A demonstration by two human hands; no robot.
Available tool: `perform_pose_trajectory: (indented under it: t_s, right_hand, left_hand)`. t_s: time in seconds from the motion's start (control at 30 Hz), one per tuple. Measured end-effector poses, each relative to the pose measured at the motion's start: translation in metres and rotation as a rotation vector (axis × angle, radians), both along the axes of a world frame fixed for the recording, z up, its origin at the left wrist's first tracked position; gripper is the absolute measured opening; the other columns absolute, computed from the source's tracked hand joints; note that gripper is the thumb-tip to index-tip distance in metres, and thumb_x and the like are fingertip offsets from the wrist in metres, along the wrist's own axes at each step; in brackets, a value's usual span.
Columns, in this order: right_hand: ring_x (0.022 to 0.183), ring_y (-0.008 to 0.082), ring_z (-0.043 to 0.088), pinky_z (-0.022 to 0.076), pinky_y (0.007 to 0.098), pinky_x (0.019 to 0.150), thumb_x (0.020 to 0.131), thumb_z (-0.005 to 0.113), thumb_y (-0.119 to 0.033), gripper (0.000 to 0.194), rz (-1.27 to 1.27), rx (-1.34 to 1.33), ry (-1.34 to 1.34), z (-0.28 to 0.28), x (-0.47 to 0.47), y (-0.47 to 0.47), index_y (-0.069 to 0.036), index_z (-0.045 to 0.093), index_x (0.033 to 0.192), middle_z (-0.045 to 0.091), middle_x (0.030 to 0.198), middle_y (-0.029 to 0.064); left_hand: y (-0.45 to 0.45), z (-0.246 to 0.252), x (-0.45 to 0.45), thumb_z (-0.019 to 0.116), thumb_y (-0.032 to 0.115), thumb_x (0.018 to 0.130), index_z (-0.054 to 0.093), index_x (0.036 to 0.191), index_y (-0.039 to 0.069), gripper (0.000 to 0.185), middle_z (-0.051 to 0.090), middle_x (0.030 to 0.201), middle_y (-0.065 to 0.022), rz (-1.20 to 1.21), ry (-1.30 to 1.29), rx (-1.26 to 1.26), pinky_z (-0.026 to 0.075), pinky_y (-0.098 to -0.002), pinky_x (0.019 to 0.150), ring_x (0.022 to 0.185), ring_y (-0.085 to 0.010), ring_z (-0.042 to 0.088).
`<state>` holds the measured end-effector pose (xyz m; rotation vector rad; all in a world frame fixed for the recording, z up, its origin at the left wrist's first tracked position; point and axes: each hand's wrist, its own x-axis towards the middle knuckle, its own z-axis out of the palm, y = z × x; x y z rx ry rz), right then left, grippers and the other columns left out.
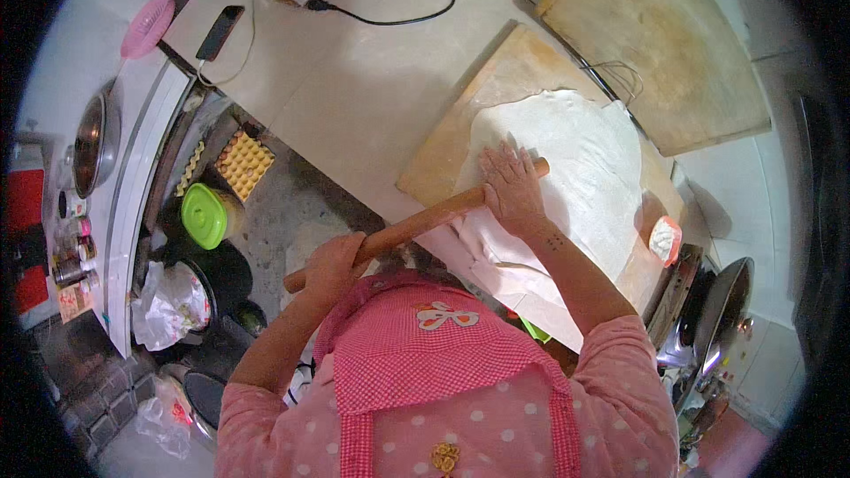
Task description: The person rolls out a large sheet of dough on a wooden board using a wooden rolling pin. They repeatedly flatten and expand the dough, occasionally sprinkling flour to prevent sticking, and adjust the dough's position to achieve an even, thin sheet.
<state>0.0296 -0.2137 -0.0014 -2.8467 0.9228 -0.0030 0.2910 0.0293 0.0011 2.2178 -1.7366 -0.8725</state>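
Note:
A wide sheet of rolled dough (591,153) covers much of a wooden board (438,159) on the counter, and its near edge drapes over the front. My right hand (511,189) lies across the far part of a wooden rolling pin (425,220), fingers spread over the dough. The pin slants down to the left, off the board, where my left hand (332,262) is wrapped around its near end. Folds show in the dough close to my apron (425,345).
At the board's right sits a small container of white powder (665,241), with a wok (727,312) beyond. A second board (657,46) leans against the wall. On the counter lie a phone (220,33) and a black power cord (398,21). Lower left are an egg tray (244,164) and a green-lidded tub (204,216).

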Motion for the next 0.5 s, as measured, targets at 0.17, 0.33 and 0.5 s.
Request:
perform_pose_trajectory:
  t_s: [0.17,0.33,0.5]
  right_hand:
    - [0.141,0.0332,0.025,0.0159,0.0539,0.115,0.090,0.043,-0.024,0.055,0.002,-0.119,-0.020,0.009,0.081,-0.041,-0.005,0.038,0.141,0.038,0.146,0.0145]
    - [0.141,0.0343,0.024,0.0177,0.0523,0.115,0.089,0.045,-0.025,0.061,-0.008,-0.117,-0.071,-0.014,0.065,-0.026,-0.005,0.031,0.145,0.036,0.147,0.0155]
    - [0.141,0.0369,0.023,0.0181,0.0518,0.115,0.089,0.045,-0.026,0.063,0.014,-0.134,-0.022,-0.011,0.068,-0.030,-0.003,0.029,0.146,0.036,0.147,0.0167]
  left_hand:
    - [-0.009,0.001,-0.001,0.068,0.024,0.082,0.054,0.117,0.005,0.042,0.060,0.105,-0.0188,0.120,-0.012,-0.017,0.047,-0.0481,0.081,0.097,-0.0390,0.058]
    - [-0.004,-0.006,0.003,0.070,0.021,0.079,0.051,0.122,0.004,0.050,0.058,0.108,-0.0178,0.116,-0.032,-0.091,0.047,-0.0469,0.081,0.098,-0.0375,0.057]
    - [-0.001,-0.017,-0.013,0.071,0.020,0.076,0.052,0.121,0.004,0.051,0.060,0.108,-0.0165,0.142,-0.072,-0.148,0.048,-0.0460,0.081,0.099,-0.0354,0.058]
